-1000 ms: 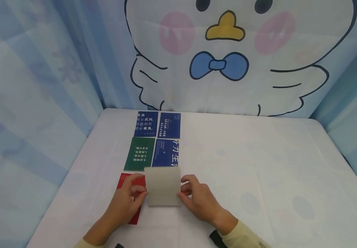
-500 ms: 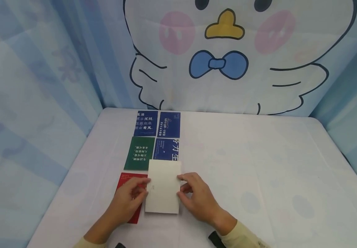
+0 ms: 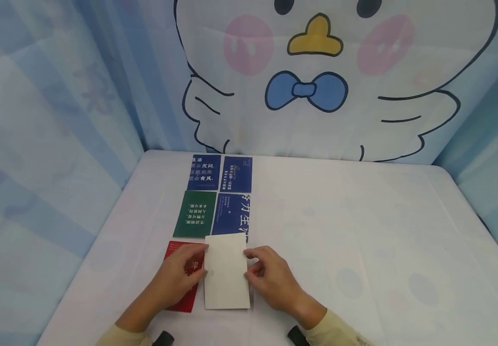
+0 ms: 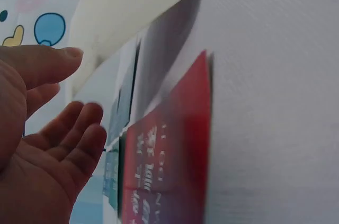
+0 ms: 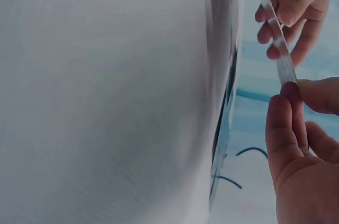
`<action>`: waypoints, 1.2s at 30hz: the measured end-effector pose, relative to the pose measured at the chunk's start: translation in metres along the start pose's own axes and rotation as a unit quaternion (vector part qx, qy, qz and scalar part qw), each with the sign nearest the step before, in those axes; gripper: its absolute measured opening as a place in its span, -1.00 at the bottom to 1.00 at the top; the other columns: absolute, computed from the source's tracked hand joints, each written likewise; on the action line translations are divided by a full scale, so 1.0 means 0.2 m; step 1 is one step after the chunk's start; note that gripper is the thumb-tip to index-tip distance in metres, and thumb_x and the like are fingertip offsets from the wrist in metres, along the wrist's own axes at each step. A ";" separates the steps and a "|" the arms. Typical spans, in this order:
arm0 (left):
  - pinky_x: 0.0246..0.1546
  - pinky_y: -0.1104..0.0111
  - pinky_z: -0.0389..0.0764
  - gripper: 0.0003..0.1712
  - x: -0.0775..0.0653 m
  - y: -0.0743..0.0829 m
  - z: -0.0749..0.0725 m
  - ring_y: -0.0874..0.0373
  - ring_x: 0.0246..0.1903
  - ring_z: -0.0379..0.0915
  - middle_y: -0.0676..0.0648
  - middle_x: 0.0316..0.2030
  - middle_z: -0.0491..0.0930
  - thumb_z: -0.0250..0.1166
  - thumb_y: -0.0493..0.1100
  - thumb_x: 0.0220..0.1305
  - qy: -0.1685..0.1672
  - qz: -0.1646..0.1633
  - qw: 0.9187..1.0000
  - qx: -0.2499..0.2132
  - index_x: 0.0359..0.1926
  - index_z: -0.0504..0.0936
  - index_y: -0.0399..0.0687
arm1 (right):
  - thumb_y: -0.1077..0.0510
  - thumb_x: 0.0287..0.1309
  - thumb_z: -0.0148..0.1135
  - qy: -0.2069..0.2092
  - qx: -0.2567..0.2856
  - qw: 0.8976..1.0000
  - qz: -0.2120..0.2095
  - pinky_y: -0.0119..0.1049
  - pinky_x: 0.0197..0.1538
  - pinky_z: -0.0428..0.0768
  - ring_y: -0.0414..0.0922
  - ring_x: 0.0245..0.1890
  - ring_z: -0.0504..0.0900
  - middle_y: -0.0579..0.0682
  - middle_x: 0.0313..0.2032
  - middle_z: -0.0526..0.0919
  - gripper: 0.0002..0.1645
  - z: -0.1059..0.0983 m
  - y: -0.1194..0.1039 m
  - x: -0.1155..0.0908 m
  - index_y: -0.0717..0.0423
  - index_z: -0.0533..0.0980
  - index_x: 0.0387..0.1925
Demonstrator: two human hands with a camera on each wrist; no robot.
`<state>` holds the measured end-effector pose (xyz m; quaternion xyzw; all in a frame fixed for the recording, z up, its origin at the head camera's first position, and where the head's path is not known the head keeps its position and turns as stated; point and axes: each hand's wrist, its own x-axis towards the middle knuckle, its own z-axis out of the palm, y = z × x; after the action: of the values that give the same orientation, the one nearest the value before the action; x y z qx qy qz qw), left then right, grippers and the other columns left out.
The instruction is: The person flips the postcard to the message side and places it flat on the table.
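A cream card (image 3: 226,274), blank but for a small faint mark, is between my two hands above the table, just right of a red card (image 3: 187,302) with white lettering. My left hand (image 3: 172,278) holds its left edge, fingers and thumb spaced along it and partly over the red card. On the right edge, my right hand (image 3: 276,281) pinches it between thumb and fingers. Seen edge-on in the right wrist view, the card (image 5: 280,44) stands off the tabletop. Its underside is hidden in the head view.
Beyond the hands, a green card (image 3: 195,214) and a blue card (image 3: 230,214) lie side by side. Two more blue cards (image 3: 204,172) lie at the back edge of the white-covered table (image 3: 361,240). A printed curtain (image 3: 309,129) hangs behind.
The cream card tipped from a foreshortened tilt to show its full face, then slid toward me, uncovering more of the blue card behind it. Both hands stay at its sides.
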<state>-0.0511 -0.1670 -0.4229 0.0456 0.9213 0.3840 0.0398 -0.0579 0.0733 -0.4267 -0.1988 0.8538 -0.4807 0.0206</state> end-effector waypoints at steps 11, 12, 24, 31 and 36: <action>-0.25 0.45 0.64 -0.36 0.00 -0.01 0.03 0.22 -0.33 0.45 -0.04 -0.08 0.54 0.51 -0.35 0.07 -0.012 -0.005 1.000 -0.017 0.23 0.59 -0.15 | 0.48 0.07 0.33 -0.009 -0.017 1.000 0.000 -0.38 -0.19 0.65 -0.22 -0.30 0.61 0.07 -0.04 0.55 -0.48 0.02 0.00 0.00 0.31 0.50 0.12; -0.24 0.45 0.63 -0.36 0.00 -0.01 0.03 0.20 -0.31 0.44 -0.06 -0.03 0.51 0.50 -0.37 0.07 -0.010 -0.002 1.000 -0.016 0.23 0.59 -0.16 | 0.47 0.07 0.33 -0.011 -0.022 1.000 -0.003 -0.38 -0.19 0.65 -0.22 -0.30 0.60 0.07 -0.05 0.55 -0.48 0.02 0.01 0.00 0.31 0.50 0.12; -0.17 0.35 0.66 -0.36 0.01 -0.01 0.05 0.13 -0.17 0.43 -0.09 0.02 0.49 0.50 -0.36 0.07 -0.004 0.006 1.000 0.011 0.23 0.60 -0.17 | 0.45 0.03 0.36 -0.032 -0.053 0.998 0.013 -0.36 -0.23 0.61 -0.19 -0.32 0.58 0.08 -0.12 0.54 -0.48 0.02 0.02 0.03 0.40 0.50 0.10; -0.13 0.24 0.69 -0.36 0.01 -0.02 0.07 0.08 -0.11 0.48 -0.10 0.03 0.54 0.53 -0.35 0.03 -0.007 0.006 1.000 0.025 0.20 0.61 -0.17 | 0.44 0.04 0.36 -0.055 -0.074 0.995 0.035 -0.36 -0.27 0.56 -0.16 -0.30 0.51 0.09 -0.17 0.51 -0.45 0.03 0.03 0.03 0.48 0.47 0.11; -0.11 0.17 0.70 -0.34 0.00 -0.01 0.06 0.02 -0.05 0.49 -0.12 0.05 0.54 0.55 -0.33 0.01 -0.018 -0.007 0.999 0.039 0.20 0.61 -0.17 | 0.43 0.01 0.35 -0.061 -0.074 0.995 0.038 -0.37 -0.27 0.55 -0.13 -0.28 0.48 0.10 -0.17 0.50 -0.45 0.05 0.03 0.04 0.50 0.47 0.10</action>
<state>-0.0504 -0.1599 -0.4333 0.0476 0.9352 0.3463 0.0567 -0.0644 0.0653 -0.4361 -0.1958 0.8914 -0.4016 0.0760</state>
